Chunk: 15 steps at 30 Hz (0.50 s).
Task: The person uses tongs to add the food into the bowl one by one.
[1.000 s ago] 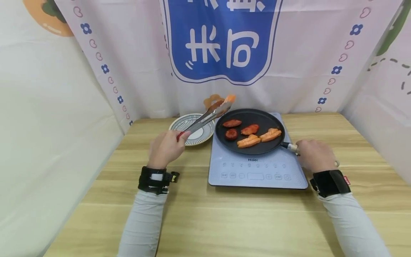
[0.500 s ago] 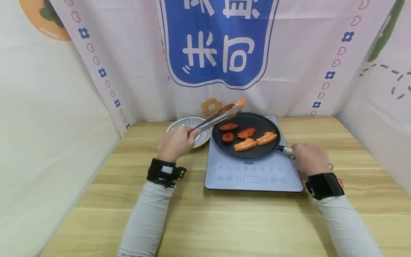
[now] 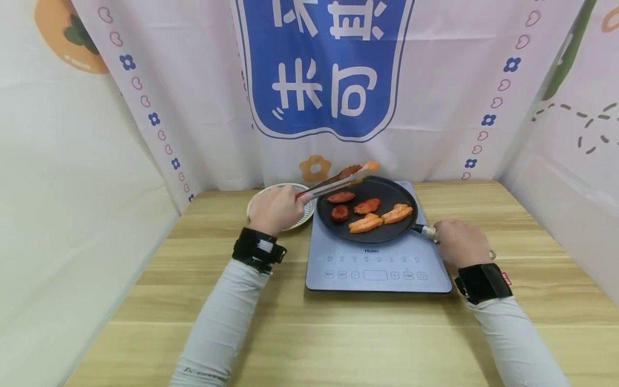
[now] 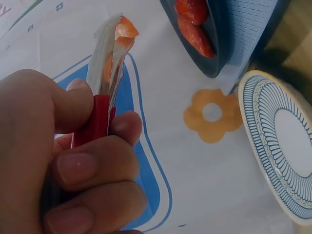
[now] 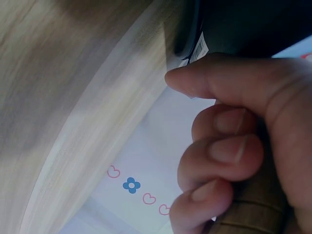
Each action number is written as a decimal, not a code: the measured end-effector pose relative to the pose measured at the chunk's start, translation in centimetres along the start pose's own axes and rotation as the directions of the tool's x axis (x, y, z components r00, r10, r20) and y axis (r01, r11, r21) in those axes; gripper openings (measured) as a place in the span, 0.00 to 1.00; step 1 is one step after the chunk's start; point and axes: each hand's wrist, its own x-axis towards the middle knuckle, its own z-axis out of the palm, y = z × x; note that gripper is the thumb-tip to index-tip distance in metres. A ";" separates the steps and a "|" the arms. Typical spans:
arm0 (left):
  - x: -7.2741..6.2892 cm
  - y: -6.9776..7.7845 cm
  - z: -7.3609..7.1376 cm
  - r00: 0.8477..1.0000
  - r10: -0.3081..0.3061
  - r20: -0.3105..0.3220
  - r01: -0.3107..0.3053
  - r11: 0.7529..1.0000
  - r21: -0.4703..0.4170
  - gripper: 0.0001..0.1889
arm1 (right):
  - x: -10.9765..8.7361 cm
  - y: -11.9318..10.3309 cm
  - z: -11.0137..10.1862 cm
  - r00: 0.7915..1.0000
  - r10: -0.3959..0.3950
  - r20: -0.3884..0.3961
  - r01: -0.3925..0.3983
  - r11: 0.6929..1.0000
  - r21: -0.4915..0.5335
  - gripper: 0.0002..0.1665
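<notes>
My left hand [image 3: 276,208] grips the red handle of metal tongs [image 4: 100,97], and their tips pinch an orange piece of food [image 4: 126,28]. In the head view the tongs [image 3: 333,186] reach over the far left rim of a black frying pan [image 3: 382,234]. In the pan lie two orange pieces like salmon [image 3: 366,223], two reddish oval pieces [image 3: 367,206] and a round dark-red one [image 3: 339,213]. My right hand [image 3: 462,242] holds the pan's wooden handle [image 5: 258,204], fingers curled round it and thumb lying along it.
The pan stands on a flat white induction cooker [image 3: 377,285] with touch controls at its front. A patterned plate [image 3: 309,210] is left of it, partly behind the left hand. A wooden table [image 3: 367,338] carries everything, with a printed curtain [image 3: 203,107] close behind.
My left hand with the tongs and food has moved right, from beside the plate to over the pan's far rim. The view has shifted a little; the right hand stays on the handle.
</notes>
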 end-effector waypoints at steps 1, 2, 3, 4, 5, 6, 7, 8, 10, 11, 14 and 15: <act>0.2 0.2 0.0 1.000 0.005 0.003 -0.005 1.000 0.005 0.25 | 0.0 0.0 0.0 1.000 0.001 0.001 -0.001 1.000 0.000 0.06; 0.3 0.4 0.0 1.000 0.008 0.008 -0.008 1.000 0.010 0.25 | 0.0 0.0 0.0 1.000 0.000 0.003 0.000 1.000 0.002 0.06; 0.5 0.6 0.1 1.000 0.011 0.014 -0.012 1.000 0.016 0.26 | -0.1 0.0 0.0 1.000 0.000 0.005 0.000 1.000 0.004 0.06; 0.6 0.8 0.1 1.000 0.015 0.021 -0.016 1.000 0.024 0.27 | -0.1 0.0 0.0 1.000 0.000 0.005 0.000 1.000 0.006 0.06; 0.8 1.0 0.2 1.000 0.016 0.026 -0.017 0.999 0.035 0.27 | -0.1 0.0 0.0 1.000 -0.003 0.004 0.003 1.000 0.007 0.06; 0.9 1.2 0.2 0.999 0.015 0.030 -0.017 0.999 0.045 0.28 | -0.1 0.0 0.0 1.000 -0.003 0.004 0.003 1.000 0.008 0.06; 1.0 1.4 0.2 0.999 0.014 0.037 -0.016 0.998 0.057 0.29 | -0.2 0.0 0.0 1.000 -0.004 0.004 0.004 1.000 0.010 0.06; 1.2 1.6 0.3 0.999 0.009 0.043 -0.012 0.998 0.069 0.30 | -0.2 0.0 0.0 1.000 -0.005 0.002 0.005 1.000 0.012 0.06; 1.4 1.9 0.5 0.999 -0.003 0.046 -0.001 0.996 0.088 0.30 | -0.1 0.0 0.0 1.000 -0.005 -0.003 0.005 1.000 0.012 0.06; 1.5 2.0 0.5 0.999 -0.012 0.049 0.007 0.996 0.094 0.29 | -0.1 0.0 -0.1 1.000 -0.006 -0.004 0.006 1.000 0.010 0.06; 1.8 2.4 0.8 0.997 -0.035 0.067 0.028 0.993 0.111 0.29 | -0.1 0.0 -0.1 1.000 -0.009 -0.006 0.009 1.000 0.006 0.07; 1.8 2.4 0.9 0.996 -0.042 0.075 0.033 0.993 0.114 0.30 | -0.1 0.0 -0.1 1.000 -0.009 -0.007 0.009 1.000 0.005 0.07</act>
